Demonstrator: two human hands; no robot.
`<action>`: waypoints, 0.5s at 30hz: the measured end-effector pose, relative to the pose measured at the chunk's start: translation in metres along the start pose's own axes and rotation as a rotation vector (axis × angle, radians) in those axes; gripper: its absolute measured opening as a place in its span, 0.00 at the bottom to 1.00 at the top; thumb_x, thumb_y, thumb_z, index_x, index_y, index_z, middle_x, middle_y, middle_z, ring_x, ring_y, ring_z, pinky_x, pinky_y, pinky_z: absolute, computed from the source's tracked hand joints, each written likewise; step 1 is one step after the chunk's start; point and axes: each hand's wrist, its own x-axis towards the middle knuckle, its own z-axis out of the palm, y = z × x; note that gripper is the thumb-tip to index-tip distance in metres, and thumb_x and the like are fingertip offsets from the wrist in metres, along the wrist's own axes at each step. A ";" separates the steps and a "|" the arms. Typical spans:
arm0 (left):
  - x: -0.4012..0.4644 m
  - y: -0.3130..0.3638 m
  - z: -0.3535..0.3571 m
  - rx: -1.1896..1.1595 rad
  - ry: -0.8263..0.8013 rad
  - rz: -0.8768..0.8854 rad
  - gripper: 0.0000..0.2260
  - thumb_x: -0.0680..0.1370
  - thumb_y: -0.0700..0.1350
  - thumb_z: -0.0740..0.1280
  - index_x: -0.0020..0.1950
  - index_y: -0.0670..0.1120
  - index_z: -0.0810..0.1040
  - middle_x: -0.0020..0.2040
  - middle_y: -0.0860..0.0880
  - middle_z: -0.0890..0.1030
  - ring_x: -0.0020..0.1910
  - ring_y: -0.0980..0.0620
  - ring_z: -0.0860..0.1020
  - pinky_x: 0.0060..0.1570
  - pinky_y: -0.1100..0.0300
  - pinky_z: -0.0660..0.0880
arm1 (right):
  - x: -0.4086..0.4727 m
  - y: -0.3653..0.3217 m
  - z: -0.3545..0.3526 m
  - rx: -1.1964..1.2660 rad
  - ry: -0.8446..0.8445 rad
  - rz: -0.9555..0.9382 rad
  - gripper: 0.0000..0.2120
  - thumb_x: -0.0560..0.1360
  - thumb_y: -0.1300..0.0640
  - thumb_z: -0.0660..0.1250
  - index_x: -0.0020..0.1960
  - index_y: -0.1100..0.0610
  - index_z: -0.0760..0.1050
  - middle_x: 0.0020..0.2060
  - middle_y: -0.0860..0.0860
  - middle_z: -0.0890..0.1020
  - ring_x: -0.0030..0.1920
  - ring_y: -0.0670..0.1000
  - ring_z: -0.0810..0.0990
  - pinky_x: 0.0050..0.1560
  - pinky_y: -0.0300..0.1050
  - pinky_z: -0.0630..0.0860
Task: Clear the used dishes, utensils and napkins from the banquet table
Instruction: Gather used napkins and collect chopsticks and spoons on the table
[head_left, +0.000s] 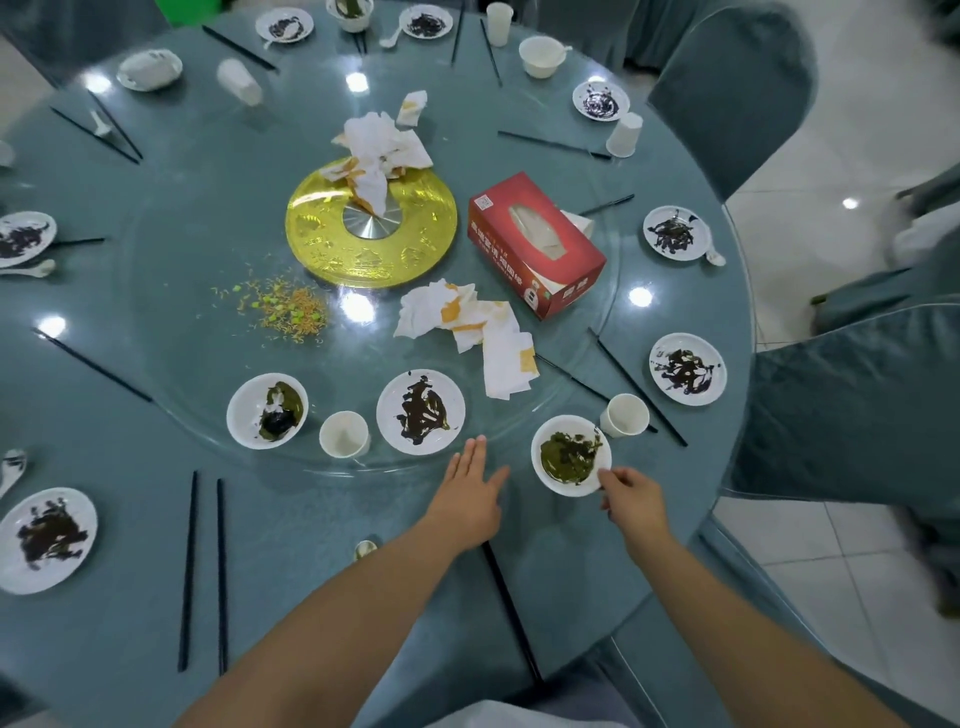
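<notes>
Right hand (626, 496) pinches the near rim of a dirty bowl (570, 455); left hand (470, 493), flat-fingered and empty, lies just left of it.

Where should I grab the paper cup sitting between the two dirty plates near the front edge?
Probably round its side wall, from the near side. The paper cup stands upright, mouth up, so its wall is exposed facing you. The plates on either side are close, so a sideways approach looks cramped. The left hand is open just beside it; the right hand pinches a bowl.
</notes>
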 end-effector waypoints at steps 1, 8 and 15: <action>-0.003 0.000 -0.003 -0.025 0.040 0.014 0.25 0.80 0.45 0.57 0.78 0.48 0.61 0.80 0.40 0.45 0.80 0.43 0.45 0.78 0.47 0.45 | -0.003 -0.005 0.003 0.011 -0.005 -0.015 0.07 0.77 0.54 0.67 0.44 0.56 0.80 0.32 0.56 0.79 0.34 0.52 0.76 0.39 0.49 0.73; -0.049 -0.032 0.003 -0.018 0.167 -0.034 0.16 0.83 0.52 0.52 0.58 0.46 0.76 0.57 0.47 0.77 0.58 0.45 0.74 0.59 0.53 0.66 | -0.037 -0.063 0.056 0.016 -0.139 -0.174 0.08 0.77 0.52 0.67 0.44 0.56 0.80 0.28 0.51 0.79 0.30 0.48 0.74 0.38 0.45 0.73; -0.107 -0.098 0.008 -0.149 0.119 -0.281 0.19 0.83 0.53 0.51 0.51 0.46 0.79 0.52 0.45 0.81 0.52 0.43 0.79 0.53 0.54 0.72 | -0.076 -0.132 0.142 -0.091 -0.273 -0.417 0.08 0.76 0.54 0.67 0.40 0.54 0.80 0.27 0.47 0.80 0.28 0.41 0.77 0.39 0.43 0.75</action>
